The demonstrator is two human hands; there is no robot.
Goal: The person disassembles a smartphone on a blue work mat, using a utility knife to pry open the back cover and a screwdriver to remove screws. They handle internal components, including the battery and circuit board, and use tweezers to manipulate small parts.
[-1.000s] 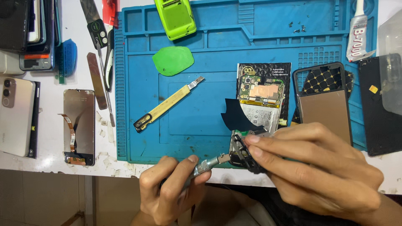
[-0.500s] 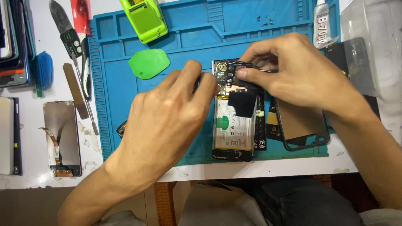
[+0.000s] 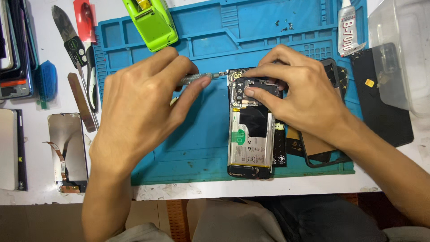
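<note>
Opened phone: the opened black smartphone with its back cover off (image 3: 250, 134) lies lengthwise on the blue silicone repair mat (image 3: 197, 148), its lower end near the mat's front edge; a silver-white battery with a green sticker fills the lower half, and dark shielding and circuit board the upper half.
Handling: it looks light, flat and stiff, yet fragile where the bare board and thin ribbon connectors show; the safer hold appears to be the outer frame edges, not the battery or board.
Left hand: the left hand (image 3: 139, 103) has its fingers closed narrowly round a slim silver-handled screwdriver (image 3: 201, 79), whose tip points at the phone's upper left corner.
Right hand: the right hand (image 3: 298, 92) arches over the phone's top end, fingertips pressing on the dark upper cover; it holds the phone steady rather than gripping a loose item.
Beside the phone: a black phone frame with a brown inner panel (image 3: 320, 150) lies under the right wrist, touching the phone's right side.
Left of the mat: a detached display panel with an orange flex cable (image 3: 67, 150) rests on the white table.
Far edge: a lime-green plastic device (image 3: 152, 22) sits at the mat's back, and a white glue tube (image 3: 347, 29) lies to the far right.
</note>
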